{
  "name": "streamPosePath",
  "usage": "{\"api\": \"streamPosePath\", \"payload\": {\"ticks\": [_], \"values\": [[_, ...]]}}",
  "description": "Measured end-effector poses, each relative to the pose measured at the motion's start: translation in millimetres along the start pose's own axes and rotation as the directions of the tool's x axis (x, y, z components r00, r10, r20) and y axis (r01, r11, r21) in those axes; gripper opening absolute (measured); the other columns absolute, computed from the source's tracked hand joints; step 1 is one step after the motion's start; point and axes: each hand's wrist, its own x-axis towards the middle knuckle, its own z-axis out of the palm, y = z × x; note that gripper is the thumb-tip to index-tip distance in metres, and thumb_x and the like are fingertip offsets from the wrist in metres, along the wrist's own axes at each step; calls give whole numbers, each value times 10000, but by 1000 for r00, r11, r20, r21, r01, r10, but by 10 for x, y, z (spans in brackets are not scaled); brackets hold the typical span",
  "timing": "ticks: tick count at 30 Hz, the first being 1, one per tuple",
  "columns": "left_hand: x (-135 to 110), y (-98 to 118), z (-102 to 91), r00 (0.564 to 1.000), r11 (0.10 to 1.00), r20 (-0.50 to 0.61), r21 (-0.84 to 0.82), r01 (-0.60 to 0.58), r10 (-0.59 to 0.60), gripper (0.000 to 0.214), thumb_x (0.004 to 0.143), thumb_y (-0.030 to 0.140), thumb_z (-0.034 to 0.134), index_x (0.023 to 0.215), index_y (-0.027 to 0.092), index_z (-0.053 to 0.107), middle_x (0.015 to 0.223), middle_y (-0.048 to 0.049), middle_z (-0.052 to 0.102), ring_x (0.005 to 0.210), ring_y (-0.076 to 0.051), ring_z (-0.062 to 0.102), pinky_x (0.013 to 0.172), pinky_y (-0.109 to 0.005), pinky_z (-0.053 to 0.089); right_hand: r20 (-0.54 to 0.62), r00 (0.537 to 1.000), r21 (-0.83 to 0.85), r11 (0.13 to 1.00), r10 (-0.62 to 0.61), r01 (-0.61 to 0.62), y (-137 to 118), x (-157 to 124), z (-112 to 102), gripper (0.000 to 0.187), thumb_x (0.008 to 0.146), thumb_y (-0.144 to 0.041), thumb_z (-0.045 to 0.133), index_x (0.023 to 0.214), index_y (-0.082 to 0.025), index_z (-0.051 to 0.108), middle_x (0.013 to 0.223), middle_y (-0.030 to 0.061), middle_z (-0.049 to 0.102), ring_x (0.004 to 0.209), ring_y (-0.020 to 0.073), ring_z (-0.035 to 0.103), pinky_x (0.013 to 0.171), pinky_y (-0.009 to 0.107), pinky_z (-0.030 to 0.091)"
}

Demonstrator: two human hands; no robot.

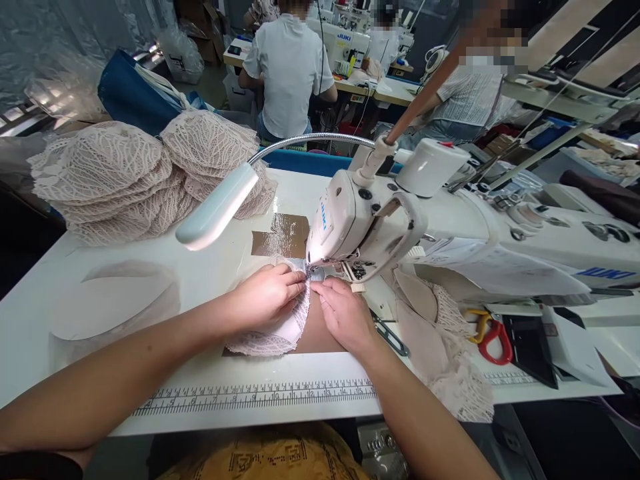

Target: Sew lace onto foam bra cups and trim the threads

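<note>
A pale pink lace bra cup (274, 339) lies under the head of a white sewing machine (345, 210), with its right edge at the needle. My left hand (267, 293) rests on the cup, its bent fingers pressed together and gripping the lace close to the needle. From the other side, my right hand (346, 312) holds the cup's edge between closed fingertips just in front of the presser foot. The fingertips of both hands nearly meet there. Beneath the cup is a brown sheet (323, 327) on the white table (200, 383).
Stacked lace cups (103, 177) stand at the left back, near a lamp (217, 207) on a bent neck. Thin sheer pieces (115, 300) lie at left. Right of the machine are more lace pieces (443, 353), thread snips (390, 333) and red-handled scissors (496, 341). People sit working behind.
</note>
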Motion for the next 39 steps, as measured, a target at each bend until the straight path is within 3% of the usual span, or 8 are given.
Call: {"api": "streamPosePath", "payload": {"ticks": [9, 14, 20, 29, 33, 39], "values": [[-27, -2, -89, 1000, 999, 17, -37, 9, -8, 302, 937, 232, 469, 1145, 114, 656, 1169, -151, 636, 995, -265, 584, 841, -396, 509, 23, 999, -25, 999, -43, 43, 10, -21, 30, 340, 878, -84, 450, 1084, -191, 698, 929, 65, 663, 808, 177, 583, 683, 271, 422], [-55, -35, -139, 998, 999, 64, -48, -25, 28, 308, 943, 277, 451, 1113, 140, 668, 1006, -122, 656, 852, -238, 613, 755, -370, 494, 39, 998, -36, 998, -55, 56, 12, -24, 12, 341, 876, -74, 448, 1077, -200, 693, 912, 53, 646, 770, 165, 553, 653, 267, 386], [-52, -42, -142, 997, 999, 65, -32, -27, 29, 329, 958, 289, 424, 1124, 137, 663, 937, -111, 644, 751, -212, 599, 681, -345, 476, 68, 993, -176, 978, -99, 110, -38, -9, -3, 342, 863, -66, 469, 1065, -219, 699, 857, 43, 619, 748, 179, 504, 624, 287, 329], [-32, 48, -58, 996, 992, 86, -117, 46, -36, 314, 937, 254, 460, 1134, 115, 661, 1115, -140, 631, 952, -251, 632, 817, -369, 537, 100, 993, -247, 965, -65, 88, -40, -23, 1, 360, 825, -38, 487, 1043, -219, 710, 863, 53, 622, 771, 191, 486, 641, 300, 316], [-36, 55, -74, 996, 995, 84, -100, 19, -11, 340, 933, 243, 465, 1186, 101, 642, 1249, -145, 607, 1007, -274, 625, 873, -413, 529, 65, 996, -212, 975, -53, 66, -36, -24, 10, 361, 835, -44, 481, 1043, -224, 714, 852, 45, 630, 748, 184, 489, 638, 299, 327], [-22, -28, -55, 999, 999, 25, -29, -25, 26, 336, 923, 248, 498, 1188, 100, 643, 1244, -163, 625, 986, -278, 613, 837, -418, 523, 50, 999, -208, 978, -17, 27, -56, -5, 25, 394, 874, -65, 445, 1133, -228, 695, 837, 50, 639, 757, 190, 514, 622, 301, 347]]}}
